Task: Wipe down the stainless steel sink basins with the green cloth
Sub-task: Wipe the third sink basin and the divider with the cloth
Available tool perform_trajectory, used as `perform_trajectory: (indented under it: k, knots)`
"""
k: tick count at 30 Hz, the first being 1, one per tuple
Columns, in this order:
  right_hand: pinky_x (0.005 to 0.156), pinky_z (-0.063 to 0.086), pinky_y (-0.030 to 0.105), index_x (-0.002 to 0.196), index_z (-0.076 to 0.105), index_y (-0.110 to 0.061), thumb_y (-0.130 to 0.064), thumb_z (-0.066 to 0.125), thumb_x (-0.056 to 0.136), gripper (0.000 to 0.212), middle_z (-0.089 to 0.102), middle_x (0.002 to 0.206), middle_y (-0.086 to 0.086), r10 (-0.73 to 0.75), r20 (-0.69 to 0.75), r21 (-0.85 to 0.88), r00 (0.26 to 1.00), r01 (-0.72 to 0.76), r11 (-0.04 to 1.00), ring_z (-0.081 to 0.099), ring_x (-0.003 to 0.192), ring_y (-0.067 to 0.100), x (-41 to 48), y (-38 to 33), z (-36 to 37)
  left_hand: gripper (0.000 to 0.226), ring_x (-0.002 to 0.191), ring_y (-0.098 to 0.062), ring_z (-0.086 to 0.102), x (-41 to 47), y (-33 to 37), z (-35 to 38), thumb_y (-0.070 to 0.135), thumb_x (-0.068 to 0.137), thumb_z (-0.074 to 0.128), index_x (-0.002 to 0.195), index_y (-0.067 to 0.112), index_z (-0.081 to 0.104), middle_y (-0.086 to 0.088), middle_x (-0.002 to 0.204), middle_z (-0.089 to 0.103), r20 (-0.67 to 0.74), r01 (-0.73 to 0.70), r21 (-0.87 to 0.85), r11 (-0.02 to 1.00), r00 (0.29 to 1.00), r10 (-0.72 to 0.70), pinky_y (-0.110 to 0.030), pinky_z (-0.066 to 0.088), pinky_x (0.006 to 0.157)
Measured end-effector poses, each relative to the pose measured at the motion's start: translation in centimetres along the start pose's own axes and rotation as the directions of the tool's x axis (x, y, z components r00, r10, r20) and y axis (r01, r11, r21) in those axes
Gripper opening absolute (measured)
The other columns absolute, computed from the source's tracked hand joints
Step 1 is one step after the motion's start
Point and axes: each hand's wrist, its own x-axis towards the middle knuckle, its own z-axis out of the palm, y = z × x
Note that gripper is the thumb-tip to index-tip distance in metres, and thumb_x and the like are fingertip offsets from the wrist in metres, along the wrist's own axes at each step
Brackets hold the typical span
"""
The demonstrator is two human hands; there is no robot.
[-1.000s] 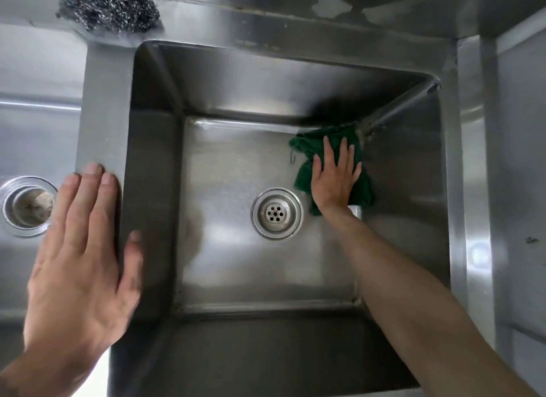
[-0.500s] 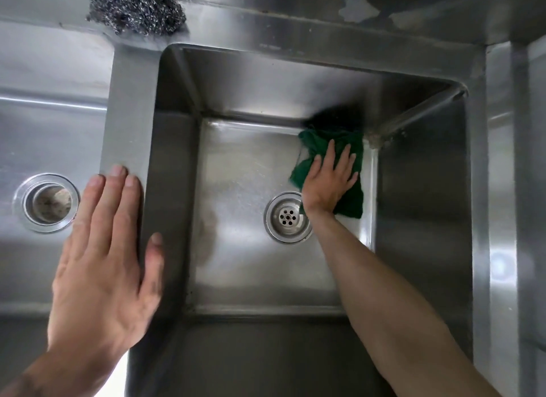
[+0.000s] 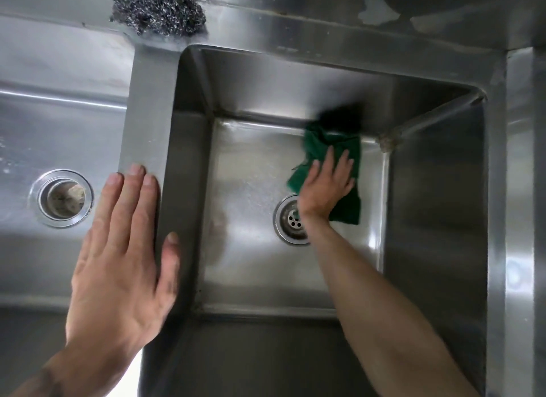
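Note:
A deep stainless steel basin [image 3: 251, 266] fills the middle of the view, with a round drain [image 3: 291, 220] in its floor. The green cloth [image 3: 317, 143] lies crumpled on the basin floor near the far right corner, just right of the drain. My right hand [image 3: 326, 186] presses flat on the cloth with fingers spread, covering its middle. My left hand [image 3: 118, 263] rests flat and open on the steel divider [image 3: 147, 107] between the two basins. The left basin [image 3: 44, 124] shows its own drain [image 3: 62, 198].
A steel wool scourer [image 3: 156, 7] sits on the back ledge above the divider. The basin's right wall [image 3: 437, 219] and outer rim [image 3: 520, 189] stand close to the cloth. Patches of peeled coating mark the back wall [image 3: 378, 12].
My right hand has slid the cloth leftward along the basin floor, away from the far right corner and closer to the drain. The left hand stays on the divider.

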Motion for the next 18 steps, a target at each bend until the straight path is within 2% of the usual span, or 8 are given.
perform_trajectory:
  k: [2,4,6,8,11,14,16,18]
  knots:
    - [0.124,0.020,0.057,0.150,0.055,-0.019,-0.040,0.039,0.108,0.050,0.041,0.164,0.015,-0.132,0.046,0.023,0.990,0.131,0.991,0.034,0.154,0.036,-2.3,-3.0,1.6,0.065,0.164,-0.036,0.017,0.0,0.0,0.0,0.026,0.106,0.038,0.163,-0.006,0.029,-0.019,0.174,0.024,-0.005,-0.005,0.009,1.000,1.000,0.005,-0.058,0.024,0.131]
    - [0.124,0.021,0.053,0.149,0.057,-0.022,-0.042,0.039,0.107,0.050,0.043,0.163,0.011,-0.291,0.124,0.036,0.949,0.289,0.957,0.035,0.153,0.033,-3.2,-4.3,2.3,0.064,0.164,-0.036,0.019,0.0,0.2,-0.1,0.027,0.107,0.035,0.162,-0.006,0.030,-0.019,0.174,0.025,-0.010,-0.005,0.012,1.000,1.000,0.005,-0.056,0.023,0.131]
    - [0.124,0.022,0.051,0.150,0.056,-0.024,-0.044,0.037,0.105,0.052,0.044,0.163,0.010,-0.429,0.187,0.025,0.884,0.432,0.902,0.037,0.153,0.031,-2.2,-3.3,1.8,0.064,0.164,-0.035,0.019,0.0,0.2,-0.2,0.029,0.108,0.034,0.162,-0.005,0.030,-0.018,0.174,0.025,-0.013,-0.003,0.009,1.000,1.000,0.003,-0.054,0.022,0.132]
    - [0.125,0.022,0.052,0.152,0.053,-0.024,-0.044,0.035,0.105,0.054,0.043,0.163,0.011,-0.468,0.202,-0.024,0.860,0.483,0.876,0.036,0.153,0.030,-0.4,-0.5,0.7,0.064,0.164,-0.034,0.018,0.1,0.2,-0.2,0.029,0.108,0.034,0.163,-0.004,0.030,-0.016,0.175,0.025,-0.006,0.002,0.006,1.000,1.000,-0.002,-0.051,0.020,0.133]
    - [0.125,0.022,0.060,0.153,0.051,-0.022,-0.039,0.039,0.110,0.048,0.039,0.164,0.015,-0.224,0.091,-0.049,0.970,0.229,0.972,0.032,0.154,0.033,2.0,3.4,-0.8,0.066,0.165,-0.031,0.015,0.0,0.2,-0.3,0.031,0.107,0.034,0.164,-0.001,0.028,-0.013,0.176,0.021,0.020,0.031,-0.001,1.000,0.999,-0.031,-0.046,0.016,0.134]
    - [0.122,0.024,0.062,0.149,0.055,-0.016,-0.031,0.044,0.110,0.043,0.040,0.163,0.019,0.007,-0.020,-0.024,1.000,-0.007,1.000,0.035,0.152,0.037,2.3,2.8,-0.4,0.067,0.165,-0.031,0.014,-0.1,0.1,-0.2,0.031,0.107,0.034,0.165,-0.001,0.027,-0.013,0.176,0.021,0.032,0.040,0.000,0.999,0.999,-0.040,-0.050,0.020,0.133]
    - [0.120,0.028,0.062,0.146,0.059,-0.014,-0.030,0.046,0.109,0.042,0.043,0.161,0.020,0.068,-0.044,0.019,0.997,-0.067,0.998,0.037,0.150,0.038,1.4,0.4,0.5,0.067,0.165,-0.030,0.014,-0.1,0.1,-0.3,0.032,0.107,0.033,0.165,0.000,0.026,-0.012,0.176,0.021,0.041,0.045,0.014,0.999,0.998,-0.046,-0.049,0.021,0.132]
    - [0.118,0.031,0.060,0.142,0.063,-0.013,-0.030,0.047,0.108,0.041,0.047,0.157,0.021,0.054,-0.045,0.076,0.998,-0.050,0.996,0.042,0.147,0.040,-0.4,-2.8,1.7,0.067,0.166,-0.028,0.013,-0.1,0.2,-0.3,0.032,0.107,0.034,0.166,0.002,0.026,-0.011,0.177,0.020,0.049,0.048,0.036,0.998,0.998,-0.050,-0.047,0.021,0.132]
